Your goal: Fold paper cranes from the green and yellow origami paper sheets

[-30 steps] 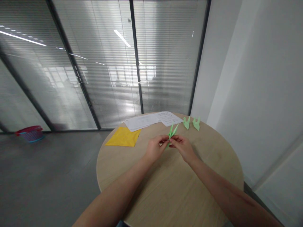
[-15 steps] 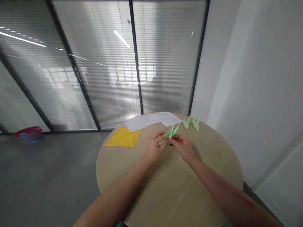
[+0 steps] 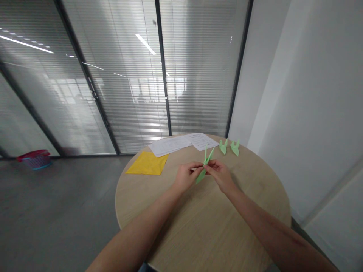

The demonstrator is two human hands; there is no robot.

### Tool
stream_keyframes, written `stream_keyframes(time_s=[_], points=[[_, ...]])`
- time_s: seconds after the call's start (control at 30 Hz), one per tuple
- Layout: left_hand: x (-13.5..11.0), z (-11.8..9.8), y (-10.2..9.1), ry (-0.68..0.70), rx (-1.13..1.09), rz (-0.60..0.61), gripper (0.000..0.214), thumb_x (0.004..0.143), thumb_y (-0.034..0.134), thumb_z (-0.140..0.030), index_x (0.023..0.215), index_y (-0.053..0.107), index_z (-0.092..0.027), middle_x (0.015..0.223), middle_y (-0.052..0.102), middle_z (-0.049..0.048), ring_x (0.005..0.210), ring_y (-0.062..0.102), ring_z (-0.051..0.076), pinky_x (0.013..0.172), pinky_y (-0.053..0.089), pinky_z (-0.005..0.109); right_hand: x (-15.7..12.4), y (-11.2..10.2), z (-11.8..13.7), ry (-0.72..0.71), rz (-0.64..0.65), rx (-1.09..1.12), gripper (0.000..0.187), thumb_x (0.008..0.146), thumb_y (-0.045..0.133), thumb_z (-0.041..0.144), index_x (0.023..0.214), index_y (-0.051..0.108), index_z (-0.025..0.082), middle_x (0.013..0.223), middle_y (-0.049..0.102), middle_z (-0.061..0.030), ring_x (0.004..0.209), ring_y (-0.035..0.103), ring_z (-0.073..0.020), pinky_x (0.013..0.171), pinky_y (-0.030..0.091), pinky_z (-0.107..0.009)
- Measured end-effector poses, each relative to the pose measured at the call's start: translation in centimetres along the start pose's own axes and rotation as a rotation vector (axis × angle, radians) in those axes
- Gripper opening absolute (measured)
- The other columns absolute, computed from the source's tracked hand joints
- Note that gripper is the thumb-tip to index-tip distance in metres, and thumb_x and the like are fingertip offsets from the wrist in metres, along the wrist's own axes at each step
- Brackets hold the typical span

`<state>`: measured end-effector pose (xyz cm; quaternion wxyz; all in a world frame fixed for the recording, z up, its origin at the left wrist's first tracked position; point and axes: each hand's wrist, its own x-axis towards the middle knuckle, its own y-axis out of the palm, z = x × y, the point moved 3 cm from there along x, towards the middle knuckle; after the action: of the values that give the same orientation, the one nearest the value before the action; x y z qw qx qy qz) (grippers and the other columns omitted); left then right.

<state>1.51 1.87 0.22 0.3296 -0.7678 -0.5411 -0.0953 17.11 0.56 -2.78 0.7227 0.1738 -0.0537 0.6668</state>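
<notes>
Both my hands meet over the middle of the round wooden table (image 3: 204, 226), pinching a light green folded paper piece (image 3: 204, 166). My left hand (image 3: 185, 176) grips its left side with thumb and fingers closed. From the right, my right hand (image 3: 221, 175) pinches the same piece. Two thin green points stick up above my fingers, and a flap hangs below them toward the table.
Two finished green folded figures (image 3: 229, 147) stand at the table's far right. A yellow paper square (image 3: 147, 163) lies at the far left, with white printed sheets (image 3: 181, 143) behind it. Glass partitions with blinds stand beyond; a red basket (image 3: 34, 158) sits on the floor at left.
My left fingers have closed back onto the green piece after opening slightly. The piece has turned more upright, and a lower flap now shows beneath my fingers.
</notes>
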Motion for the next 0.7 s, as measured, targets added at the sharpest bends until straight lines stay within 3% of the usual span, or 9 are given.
stream_keyframes(time_s=[0.37, 0.57, 0.7], points=[[0.4, 1.3, 0.0, -0.07, -0.146, -0.011, 0.031, 0.087, 0.058, -0.036, 0.107, 0.069, -0.016, 0.099, 0.073, 0.0079, 0.082, 0.067, 0.018, 0.071, 0.054, 0.028, 0.0, 0.2, 0.1, -0.006, 0.006, 0.012, 0.029, 0.066, 0.077, 0.04, 0.082, 0.065, 0.02, 0.079, 0.069, -0.0031, 0.071, 0.063, -0.0168, 0.069, 0.053, -0.032], [0.4, 1.1, -0.2, -0.053, -0.149, -0.015, 0.029, 0.081, 0.067, -0.036, 0.1, 0.071, -0.015, 0.093, 0.073, 0.0086, 0.081, 0.067, 0.019, 0.07, 0.052, 0.027, 0.0, 0.2, 0.1, -0.004, 0.026, 0.041, 0.025, 0.066, 0.077, 0.037, 0.079, 0.066, 0.02, 0.077, 0.069, -0.0026, 0.07, 0.064, -0.0169, 0.069, 0.053, -0.032], [0.4, 1.0, -0.3, -0.06, -0.156, 0.002, 0.026, 0.084, 0.061, -0.036, 0.1, 0.072, -0.017, 0.097, 0.073, 0.007, 0.084, 0.067, 0.019, 0.076, 0.052, 0.029, 0.2, 0.0, -0.3, -0.001, 0.031, 0.031, 0.023, 0.067, 0.077, 0.038, 0.078, 0.067, 0.02, 0.075, 0.069, -0.0025, 0.069, 0.063, -0.0174, 0.068, 0.053, -0.033]])
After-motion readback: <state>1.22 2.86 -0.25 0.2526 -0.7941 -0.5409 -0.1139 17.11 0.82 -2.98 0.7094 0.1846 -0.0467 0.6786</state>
